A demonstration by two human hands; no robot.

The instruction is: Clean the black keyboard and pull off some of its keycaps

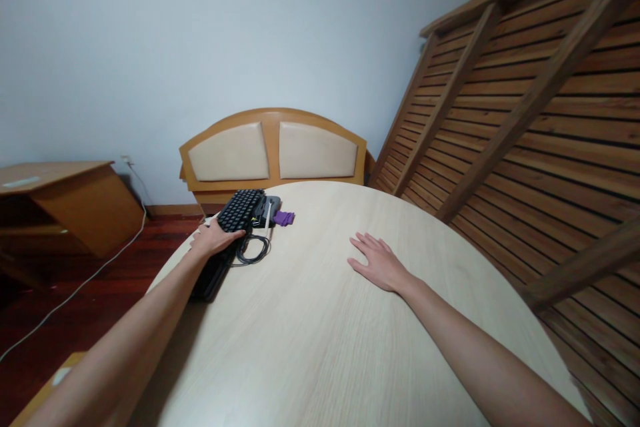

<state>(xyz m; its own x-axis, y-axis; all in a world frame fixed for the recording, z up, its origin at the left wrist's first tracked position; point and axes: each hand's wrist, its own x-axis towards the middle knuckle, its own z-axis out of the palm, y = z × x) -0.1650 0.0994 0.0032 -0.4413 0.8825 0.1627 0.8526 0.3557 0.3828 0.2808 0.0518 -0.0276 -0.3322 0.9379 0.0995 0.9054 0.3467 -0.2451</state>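
A black keyboard [237, 212] lies lengthwise near the left side of the round pale wooden table [320, 320]. My left hand [214, 239] grips across its middle, thumb at the right edge and fingers over the left edge. Just right of the keyboard is a coiled black cable [253, 250]. Behind the coil sit a small grey and black device [271, 203], a white cable [268, 219] and a folded purple strap or cloth [284, 218]. My right hand [376, 262] rests palm down at the table's middle right, fingers stretched, holding nothing.
Beyond the table stands a headboard [274, 147] with two cream panels against the wall. A slatted wooden frame [530, 120] leans along the right. To the left are a wooden desk [107, 197] and a white cord [100, 270] trailing across the dark red floor [165, 233].
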